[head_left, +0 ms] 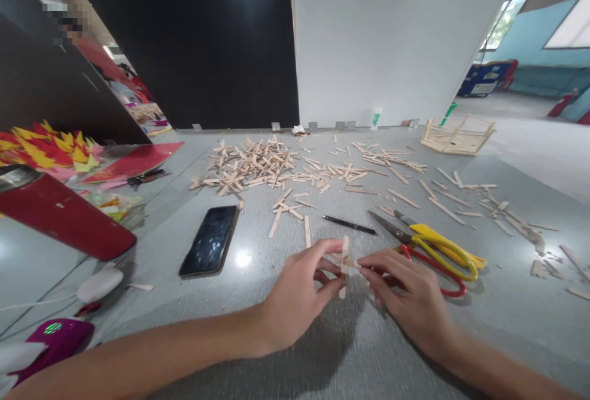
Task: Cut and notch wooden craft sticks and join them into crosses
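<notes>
Between the fingers of my left hand [299, 292] is an upright wooden craft stick [345, 246], pinched near its middle. My right hand [408, 292] grips the end of a shorter stick piece [353, 263] that meets the upright one crosswise; whether the two are joined I cannot tell. Just beyond my hands lie a loose stick [307, 231] and a black pen [349, 224]. Scissors with red and yellow handles [391, 227] rest beside my right hand, with a yellow-handled tool [442, 243] against them.
A heap of stick pieces [258, 163] spreads across the grey table [157, 301]. A phone [209, 241], a red flask [69, 215] and a purple device [55, 341] sit left. A stick frame [456, 139] stands far right. Black and white panels [391, 37] border the back.
</notes>
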Action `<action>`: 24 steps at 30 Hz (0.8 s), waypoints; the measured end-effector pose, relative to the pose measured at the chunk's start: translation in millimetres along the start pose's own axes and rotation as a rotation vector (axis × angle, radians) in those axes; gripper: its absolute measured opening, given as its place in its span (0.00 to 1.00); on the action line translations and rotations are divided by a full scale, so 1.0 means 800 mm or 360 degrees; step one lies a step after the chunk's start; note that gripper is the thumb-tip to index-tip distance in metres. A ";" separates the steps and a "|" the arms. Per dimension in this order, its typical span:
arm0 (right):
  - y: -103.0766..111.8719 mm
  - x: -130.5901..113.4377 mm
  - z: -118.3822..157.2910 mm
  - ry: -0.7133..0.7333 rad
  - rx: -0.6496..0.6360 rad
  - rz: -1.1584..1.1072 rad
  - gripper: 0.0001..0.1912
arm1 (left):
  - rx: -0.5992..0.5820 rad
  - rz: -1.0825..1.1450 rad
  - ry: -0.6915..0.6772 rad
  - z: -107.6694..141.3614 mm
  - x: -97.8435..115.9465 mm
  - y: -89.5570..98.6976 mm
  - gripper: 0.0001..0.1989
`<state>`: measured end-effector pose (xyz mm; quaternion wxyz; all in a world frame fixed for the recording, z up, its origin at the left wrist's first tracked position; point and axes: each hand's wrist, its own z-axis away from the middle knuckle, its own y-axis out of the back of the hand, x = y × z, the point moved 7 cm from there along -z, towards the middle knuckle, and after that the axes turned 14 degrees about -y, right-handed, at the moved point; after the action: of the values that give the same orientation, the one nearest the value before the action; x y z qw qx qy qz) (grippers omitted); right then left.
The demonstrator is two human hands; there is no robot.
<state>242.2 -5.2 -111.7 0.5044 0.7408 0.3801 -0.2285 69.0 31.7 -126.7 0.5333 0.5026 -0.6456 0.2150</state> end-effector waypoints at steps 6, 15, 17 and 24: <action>-0.003 0.001 -0.005 0.0035 -0.0040 0.0017 0.08 | 0.0002 -0.0168 -0.0079 -0.001 -0.005 0.000 0.23; -0.002 0.002 -0.006 0.0014 -0.0004 0.0030 0.08 | -0.0145 -0.0989 -0.0444 0.006 0.009 -0.001 0.30; -0.003 0.002 -0.006 -0.0003 -0.0021 0.0027 0.08 | -0.0088 -0.1149 -0.0527 0.006 0.017 0.003 0.18; -0.005 0.001 -0.007 -0.0054 -0.0052 0.0033 0.08 | -0.0119 -0.1490 -0.0572 -0.005 0.031 0.009 0.16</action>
<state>239.0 0.7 -112.3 0.5252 0.7323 0.3676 -0.2296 66.8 27.2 -100.9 0.4706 0.7479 -0.4398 -0.1606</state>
